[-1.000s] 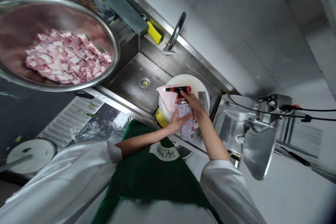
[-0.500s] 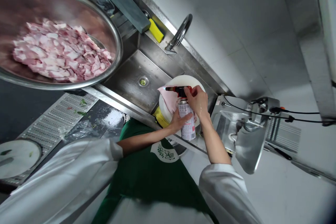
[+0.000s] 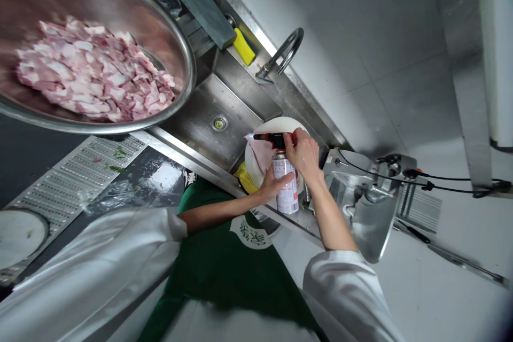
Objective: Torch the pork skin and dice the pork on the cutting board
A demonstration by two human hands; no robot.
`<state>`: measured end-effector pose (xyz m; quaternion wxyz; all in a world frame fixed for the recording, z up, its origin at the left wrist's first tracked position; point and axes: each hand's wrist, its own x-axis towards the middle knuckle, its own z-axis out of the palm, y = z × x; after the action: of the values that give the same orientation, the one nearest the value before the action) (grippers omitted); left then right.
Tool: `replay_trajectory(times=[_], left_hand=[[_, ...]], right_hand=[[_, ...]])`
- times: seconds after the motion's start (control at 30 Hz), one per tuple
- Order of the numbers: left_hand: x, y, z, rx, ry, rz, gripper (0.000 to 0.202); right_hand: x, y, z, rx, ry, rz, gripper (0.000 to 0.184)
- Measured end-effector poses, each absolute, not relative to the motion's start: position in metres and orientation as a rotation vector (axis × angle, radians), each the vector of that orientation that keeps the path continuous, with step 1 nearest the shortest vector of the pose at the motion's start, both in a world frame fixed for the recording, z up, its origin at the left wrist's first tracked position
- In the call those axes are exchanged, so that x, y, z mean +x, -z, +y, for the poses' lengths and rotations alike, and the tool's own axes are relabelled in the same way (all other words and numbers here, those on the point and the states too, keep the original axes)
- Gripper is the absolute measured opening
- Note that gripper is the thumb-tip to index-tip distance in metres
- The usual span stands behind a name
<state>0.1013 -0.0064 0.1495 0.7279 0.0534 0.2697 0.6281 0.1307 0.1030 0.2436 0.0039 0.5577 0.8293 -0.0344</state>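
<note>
Steel sink counter (image 3: pixel 188 150) under round white board (image 3: pixel 280 124), meat slicer (image 3: pixel 363 216), whetstone (image 3: pixel 202 0).

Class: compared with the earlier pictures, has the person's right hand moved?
Yes. Against the gas can, the right hand has shifted up, closing over the rear of the torch head.

No legible text. White emblem (image 3: pixel 250 232) on green apron (image 3: pixel 224 278): characters unreadable. Gas canister (image 3: pixel 286 195), above the emblem: print too small to read.
</note>
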Motion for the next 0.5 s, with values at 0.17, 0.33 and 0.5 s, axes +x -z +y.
replay_trajectory(times=[0.17,0.33,0.5], left_hand=[[0.105,-0.142,-0.008,0.107,-1.383,0.516,0.072],[0.109,-0.133,-0.002,0.106,-1.438,0.498,0.079],[0.112,-0.119,0.015,0.185,-1.429,0.53,0.078]], right_hand=[[0.125,-0.247,0.1,1.776,0.179,2.574,0.033],[0.147,-0.249,0.08,1.947,0.658,2.562,0.047],[0.19,-0.246,0.045,2.032,1.123,2.4,0.081]])
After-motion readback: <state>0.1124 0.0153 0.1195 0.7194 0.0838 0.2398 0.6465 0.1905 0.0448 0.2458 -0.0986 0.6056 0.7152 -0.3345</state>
